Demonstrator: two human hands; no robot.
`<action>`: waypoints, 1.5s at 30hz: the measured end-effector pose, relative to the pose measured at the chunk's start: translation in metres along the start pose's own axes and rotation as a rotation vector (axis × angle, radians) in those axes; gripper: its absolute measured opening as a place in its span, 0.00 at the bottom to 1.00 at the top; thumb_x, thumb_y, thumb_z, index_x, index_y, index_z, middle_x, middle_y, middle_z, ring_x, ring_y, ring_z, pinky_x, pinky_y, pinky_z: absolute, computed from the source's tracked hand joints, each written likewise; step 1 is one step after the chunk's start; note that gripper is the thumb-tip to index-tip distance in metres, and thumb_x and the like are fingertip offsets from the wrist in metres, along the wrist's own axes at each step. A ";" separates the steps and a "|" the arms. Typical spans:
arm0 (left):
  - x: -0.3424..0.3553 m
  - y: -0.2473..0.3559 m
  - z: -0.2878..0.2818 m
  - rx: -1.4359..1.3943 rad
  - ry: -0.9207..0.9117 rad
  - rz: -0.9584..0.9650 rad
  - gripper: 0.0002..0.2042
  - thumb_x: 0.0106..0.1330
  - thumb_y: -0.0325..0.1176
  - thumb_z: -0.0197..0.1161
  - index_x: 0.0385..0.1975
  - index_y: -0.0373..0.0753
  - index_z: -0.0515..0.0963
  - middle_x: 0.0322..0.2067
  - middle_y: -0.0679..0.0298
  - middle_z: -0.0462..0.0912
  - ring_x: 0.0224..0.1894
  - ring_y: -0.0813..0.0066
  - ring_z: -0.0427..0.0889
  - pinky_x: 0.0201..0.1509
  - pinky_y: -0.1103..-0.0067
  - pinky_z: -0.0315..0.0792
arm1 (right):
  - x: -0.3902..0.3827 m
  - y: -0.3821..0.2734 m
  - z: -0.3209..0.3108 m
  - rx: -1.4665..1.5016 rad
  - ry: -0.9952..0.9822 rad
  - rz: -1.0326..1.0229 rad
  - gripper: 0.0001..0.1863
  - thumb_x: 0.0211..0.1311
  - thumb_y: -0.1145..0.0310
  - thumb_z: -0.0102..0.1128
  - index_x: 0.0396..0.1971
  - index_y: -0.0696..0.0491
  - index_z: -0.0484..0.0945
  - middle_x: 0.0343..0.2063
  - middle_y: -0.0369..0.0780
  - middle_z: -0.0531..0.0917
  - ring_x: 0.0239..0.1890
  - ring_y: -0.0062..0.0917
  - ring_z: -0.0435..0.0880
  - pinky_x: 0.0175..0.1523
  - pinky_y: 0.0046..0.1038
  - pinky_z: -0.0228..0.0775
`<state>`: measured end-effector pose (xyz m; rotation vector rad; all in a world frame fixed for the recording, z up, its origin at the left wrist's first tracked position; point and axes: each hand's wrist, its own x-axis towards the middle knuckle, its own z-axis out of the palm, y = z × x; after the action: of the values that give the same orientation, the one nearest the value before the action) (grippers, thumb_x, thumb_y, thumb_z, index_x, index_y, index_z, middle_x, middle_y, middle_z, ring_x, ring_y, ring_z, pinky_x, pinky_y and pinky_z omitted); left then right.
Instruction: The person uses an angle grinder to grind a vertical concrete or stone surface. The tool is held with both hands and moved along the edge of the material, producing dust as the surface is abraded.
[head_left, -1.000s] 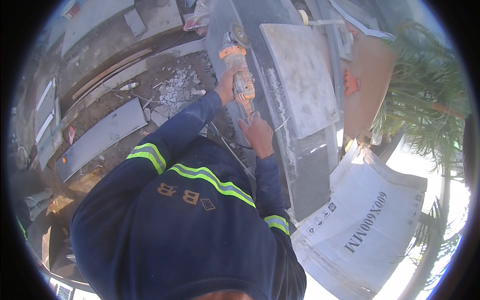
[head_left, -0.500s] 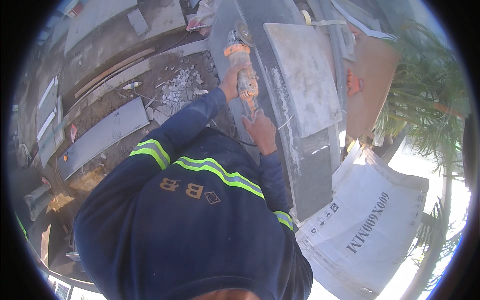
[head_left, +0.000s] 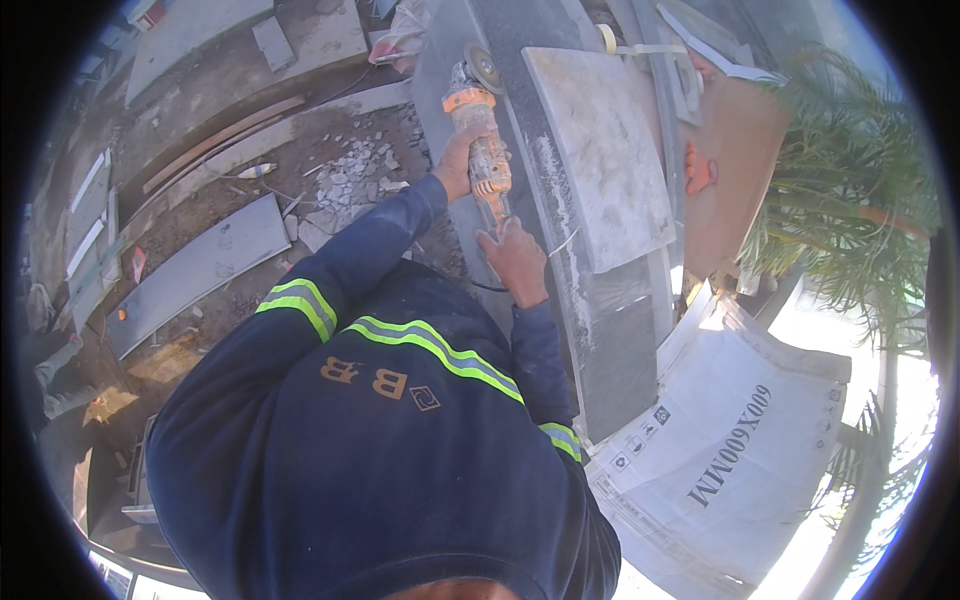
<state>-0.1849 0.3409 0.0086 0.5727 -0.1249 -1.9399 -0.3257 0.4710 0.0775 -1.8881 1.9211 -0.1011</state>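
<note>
An orange, dust-coated angle grinder (head_left: 488, 155) is held in both my hands. My left hand (head_left: 457, 163) is wrapped round its body behind the head, and my right hand (head_left: 518, 262) grips the rear end near the cord. The grinder's round disc (head_left: 484, 68) stands at the far end, over the edge of a long dark grey stone slab (head_left: 617, 350). Whether the disc touches the stone I cannot tell. To the right of the grinder, a paler square tile (head_left: 605, 150) lies on the slab.
A flattened printed carton (head_left: 720, 440) lies at the near right, below palm fronds (head_left: 840, 180). An orange glove (head_left: 699, 168) rests on a brown board (head_left: 735, 190). Broken stone chips (head_left: 350, 180) and a long grey tile (head_left: 205, 265) are on the ground to the left.
The whole view has shifted slightly, with everything a little further left. My hands keep the same hold on the grinder, and haze around the disc looks thinner.
</note>
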 end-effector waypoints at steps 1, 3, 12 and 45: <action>-0.002 0.000 0.001 0.002 0.002 -0.001 0.19 0.57 0.39 0.67 0.43 0.37 0.72 0.33 0.54 0.79 0.35 0.58 0.84 0.39 0.61 0.81 | -0.002 0.001 0.001 -0.005 0.020 -0.019 0.26 0.59 0.49 0.64 0.37 0.59 0.72 0.30 0.55 0.84 0.37 0.52 0.84 0.42 0.49 0.73; -0.005 -0.001 0.003 0.006 0.006 -0.003 0.19 0.57 0.40 0.67 0.43 0.37 0.72 0.33 0.54 0.79 0.35 0.58 0.84 0.39 0.61 0.81 | -0.005 0.002 0.003 -0.016 0.059 -0.056 0.24 0.58 0.51 0.65 0.35 0.58 0.71 0.27 0.54 0.84 0.34 0.51 0.84 0.39 0.48 0.74; -0.006 -0.004 0.002 0.020 -0.012 0.013 0.19 0.57 0.40 0.66 0.43 0.37 0.72 0.33 0.55 0.79 0.36 0.59 0.83 0.40 0.61 0.81 | -0.005 0.007 0.005 -0.013 0.057 -0.051 0.24 0.57 0.51 0.66 0.36 0.58 0.72 0.27 0.54 0.83 0.34 0.52 0.84 0.38 0.49 0.74; -0.014 -0.006 0.006 0.003 -0.010 0.003 0.17 0.59 0.38 0.65 0.44 0.38 0.71 0.33 0.55 0.79 0.35 0.59 0.84 0.39 0.61 0.81 | -0.011 0.009 0.003 -0.015 0.058 -0.056 0.24 0.58 0.50 0.64 0.36 0.57 0.71 0.26 0.54 0.83 0.33 0.51 0.84 0.38 0.48 0.74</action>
<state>-0.1884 0.3548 0.0167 0.5650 -0.1351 -1.9403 -0.3333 0.4830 0.0740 -1.9691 1.9116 -0.1607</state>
